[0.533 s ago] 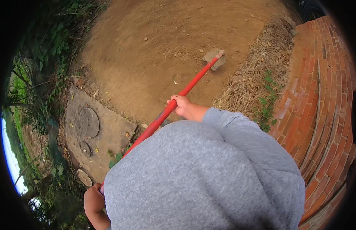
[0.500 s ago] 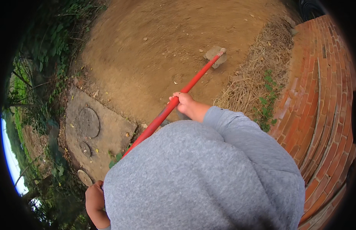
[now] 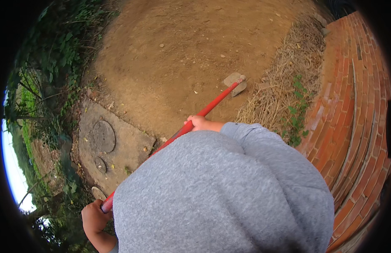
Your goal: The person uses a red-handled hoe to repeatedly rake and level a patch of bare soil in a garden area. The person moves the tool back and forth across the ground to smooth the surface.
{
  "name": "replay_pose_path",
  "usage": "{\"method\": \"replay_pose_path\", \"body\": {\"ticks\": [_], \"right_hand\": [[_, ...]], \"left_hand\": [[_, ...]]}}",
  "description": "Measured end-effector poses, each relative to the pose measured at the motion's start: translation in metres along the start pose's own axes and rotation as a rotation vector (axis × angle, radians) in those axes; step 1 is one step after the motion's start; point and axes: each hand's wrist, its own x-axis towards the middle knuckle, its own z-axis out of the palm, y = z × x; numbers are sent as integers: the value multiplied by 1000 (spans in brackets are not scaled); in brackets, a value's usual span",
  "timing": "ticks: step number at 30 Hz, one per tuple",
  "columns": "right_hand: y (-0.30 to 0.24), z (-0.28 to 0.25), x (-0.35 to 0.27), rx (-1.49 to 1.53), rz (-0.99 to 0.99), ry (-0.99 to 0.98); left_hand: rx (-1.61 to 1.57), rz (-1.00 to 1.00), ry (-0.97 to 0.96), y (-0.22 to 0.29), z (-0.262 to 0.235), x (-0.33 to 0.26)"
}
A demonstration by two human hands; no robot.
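Observation:
A hoe with a long red handle (image 3: 216, 100) slants across in front of me. Its dirt-coated blade (image 3: 234, 83) is at the far right end, low over or on the bare soil; whether it touches cannot be told. My right hand (image 3: 198, 122) is closed around the middle of the handle. At the lower left, my left hand (image 3: 95, 217) grips the handle's near end. My grey-sleeved upper body hides the stretch of handle between the two hands.
Brown soil (image 3: 161, 71) with small stones spreads ahead. Dry straw (image 3: 267, 97) and a green plant (image 3: 297, 111) lie along a red brick surface (image 3: 343, 114) at right. On the left are a concrete slab (image 3: 126, 141) with a round cover (image 3: 104, 136) and dense bushes (image 3: 56, 76).
The hoe's blade has come nearer to me, and the handle has slid back toward the lower left. My left hand has moved left, and the handle's end now shows there.

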Motion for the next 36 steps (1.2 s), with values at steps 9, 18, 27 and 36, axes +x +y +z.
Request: {"method": "replay_pose_path", "body": {"ticks": [9,18,27,36], "right_hand": [[-40,23,-27,-48,-185,13],[5,16,11,-180,-21,-73],[-8,28,-16,-149,-79,-53],[-54,45,-15,-89,-253,-110]], "left_hand": [[-265,-112,-18,19,25,-2],[-59,-87,-66,4,-6,-35],[-263,-146,-43,6,25,-34],[-485,-129,21,46,42,-25]]}}
